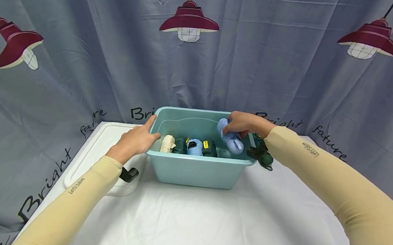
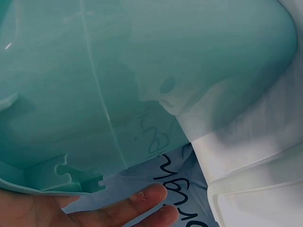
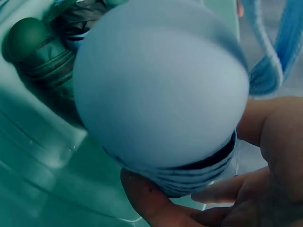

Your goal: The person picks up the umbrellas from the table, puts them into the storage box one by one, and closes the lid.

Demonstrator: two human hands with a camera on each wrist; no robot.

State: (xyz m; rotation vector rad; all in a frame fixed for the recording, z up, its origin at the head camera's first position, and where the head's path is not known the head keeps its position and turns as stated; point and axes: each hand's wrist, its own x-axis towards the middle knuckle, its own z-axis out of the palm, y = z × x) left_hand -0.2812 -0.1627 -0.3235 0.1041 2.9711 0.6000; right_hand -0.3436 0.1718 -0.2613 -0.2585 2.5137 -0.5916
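In the head view a teal plastic bin stands on the table, with several folded umbrellas lying in a row inside it: a cream umbrella, dark green ones and a light blue one. At the bin's right end my right hand grips another light blue folded umbrella, tilted over the opening. Its rounded end fills the right wrist view, thumb and fingers around the wrapped cloth. My left hand rests at the bin's left rim; its fingers extend outside the wall in the left wrist view.
A white lid lies on the table left of the bin, partly under my left arm. Beside the bin's right end is a dark green umbrella, partly hidden by my right wrist. A grey printed curtain hangs behind.
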